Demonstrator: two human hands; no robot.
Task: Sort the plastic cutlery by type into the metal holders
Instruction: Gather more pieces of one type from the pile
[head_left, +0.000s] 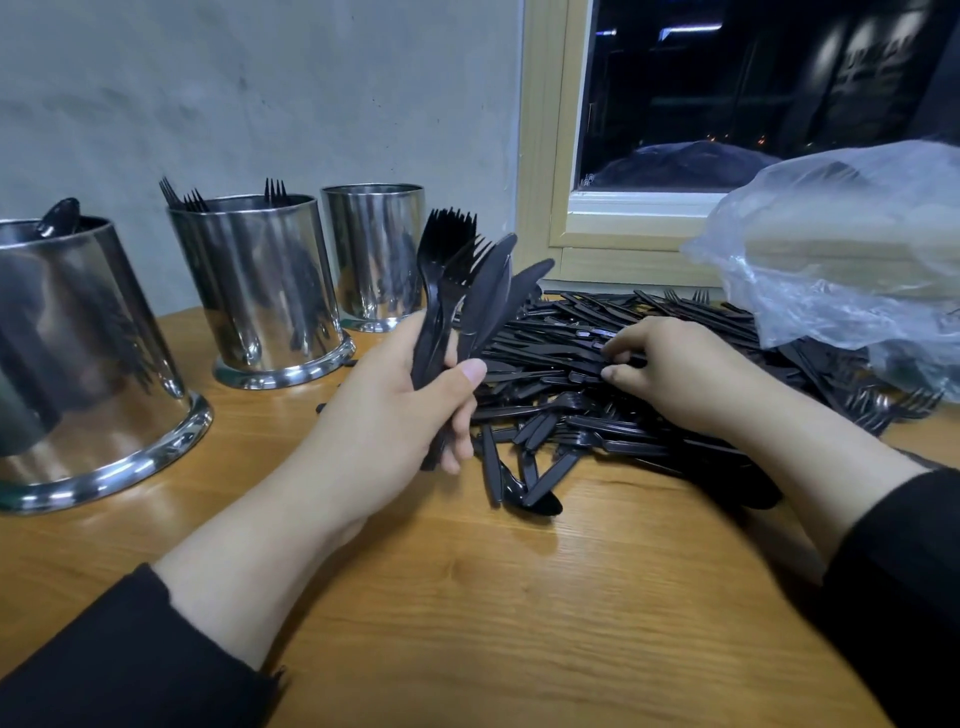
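My left hand (400, 410) is curled round a bunch (460, 291) of black plastic cutlery, held upright above the counter (467, 613) with thumb across the handles; I can make out two forks (448, 244) and at least two knives (498, 291) fanning out at the top. My right hand (675, 369) lies on the pile (597, 364) of loose black cutlery, fingers bent down into the pieces; whether they actually pinch one I cannot tell. The pile spreads over the far right part of the counter, mostly knives and forks lying crosswise, with a spoon (540, 501) at its near edge. A clear plastic bag (852, 249) sits on the right end of the pile, partly covering it. Three metal holders stand in a row on the left, against the grey wall (260, 88): the nearest holder (78, 364) shows a spoon head above its rim, the middle holder (260, 291) has fork tines sticking out, and in the far holder (374, 254), just behind my raised bunch, I see nothing above the rim. Behind the pile is a window (753, 93) in a pale wooden frame, dark outside. Black sleeves (130, 660) cover both my forearms up to the wrists.
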